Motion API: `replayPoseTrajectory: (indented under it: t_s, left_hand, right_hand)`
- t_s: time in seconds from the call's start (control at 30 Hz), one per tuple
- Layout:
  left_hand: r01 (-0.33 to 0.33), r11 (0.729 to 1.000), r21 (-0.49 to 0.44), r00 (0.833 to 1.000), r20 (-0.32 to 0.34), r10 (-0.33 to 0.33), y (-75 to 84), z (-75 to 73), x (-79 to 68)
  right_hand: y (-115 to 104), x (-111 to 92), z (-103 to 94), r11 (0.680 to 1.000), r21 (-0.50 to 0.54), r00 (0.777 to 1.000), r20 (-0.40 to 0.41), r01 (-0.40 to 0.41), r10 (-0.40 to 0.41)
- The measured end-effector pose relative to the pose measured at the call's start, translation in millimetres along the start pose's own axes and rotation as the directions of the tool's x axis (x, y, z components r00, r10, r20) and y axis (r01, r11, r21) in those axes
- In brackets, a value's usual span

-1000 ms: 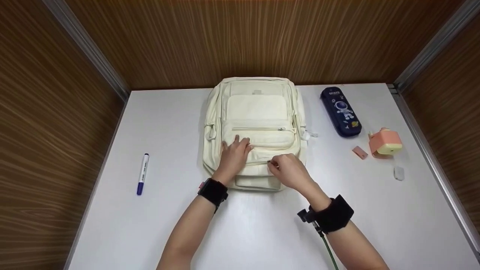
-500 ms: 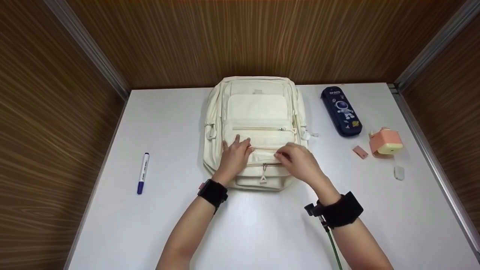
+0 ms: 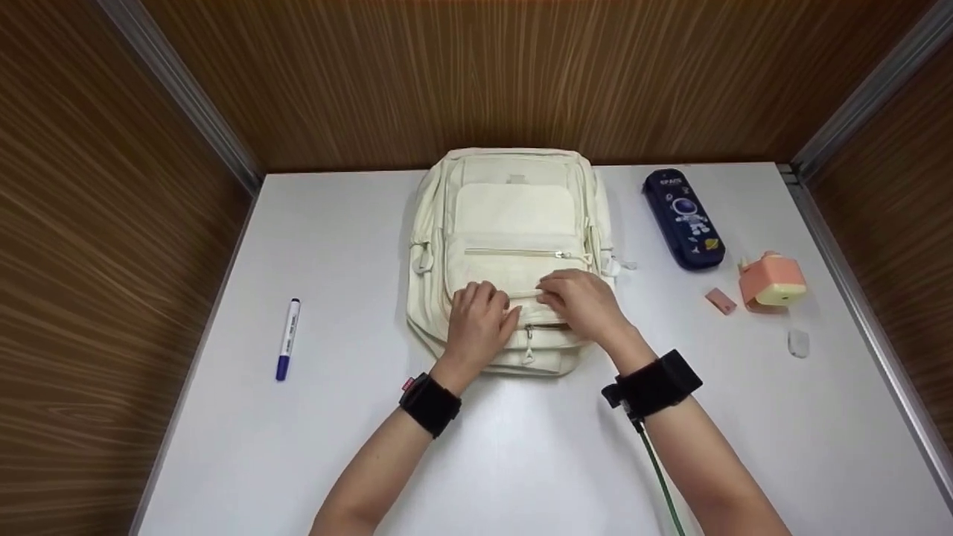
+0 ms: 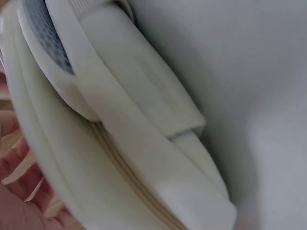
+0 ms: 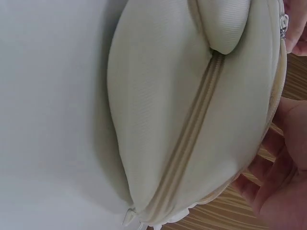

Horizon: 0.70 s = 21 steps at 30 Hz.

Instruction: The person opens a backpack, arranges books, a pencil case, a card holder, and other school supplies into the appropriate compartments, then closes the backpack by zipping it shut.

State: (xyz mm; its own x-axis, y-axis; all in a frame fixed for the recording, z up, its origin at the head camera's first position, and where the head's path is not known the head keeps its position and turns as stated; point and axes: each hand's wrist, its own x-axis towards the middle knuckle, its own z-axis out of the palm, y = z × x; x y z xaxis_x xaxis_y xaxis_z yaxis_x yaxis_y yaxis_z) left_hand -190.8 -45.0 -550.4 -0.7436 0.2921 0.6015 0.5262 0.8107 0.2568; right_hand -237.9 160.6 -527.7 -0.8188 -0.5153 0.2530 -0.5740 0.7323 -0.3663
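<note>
A cream backpack (image 3: 514, 208) lies on the table with its front pockets facing up. My left hand (image 3: 476, 324) is on its lower front, fingers bent over the fabric and thumb towards the middle. Opposite it, my right hand (image 3: 584, 301) holds the fabric at the lower pocket's edge between bent fingers and thumb. Between and below the hands hangs a zipper pull (image 3: 528, 356); right of its slider the zipper line gapes darkly. In the right wrist view, a metal zipper slider (image 5: 284, 21) sits at the pocket's edge. The fingertips are partly hidden.
Right of the backpack lie a navy astronaut pencil case (image 3: 685, 219), a pink and yellow pencil sharpener (image 3: 773, 281), a pink eraser (image 3: 720, 301) and a small white eraser-like block (image 3: 798, 343). A blue-capped marker (image 3: 289, 339) lies left. Wood-grain panels (image 3: 372, 82) surround the white table (image 3: 327, 223).
My right hand has let go of the zipper pull and moved up to the pocket's edge. My left hand has shifted slightly right and its fingers have bent. The view has tilted slightly.
</note>
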Motion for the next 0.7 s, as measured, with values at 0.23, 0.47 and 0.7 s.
replayPoseTrajectory:
  t_s: [0.23,0.47,0.7]
  left_hand:
    - [-0.071,0.995,0.076,0.994,0.086,0.064,20.9,1.1,-11.2]
    - [-0.039,0.998,0.053,0.996,0.083,0.035,23.0,3.0,-14.7]
    - [0.006,1.0,0.016,0.981,0.193,-0.009,22.8,-5.1,-12.0]
  right_hand:
    - [-2,3,-1.9,0.998,0.012,0.997,0.032,-0.066,0.066]
    - [-2,4,-2.4,0.997,0.022,0.996,0.047,-0.073,0.072]
    - [0,3,-2.0,0.998,0.036,0.998,0.043,-0.055,0.054]
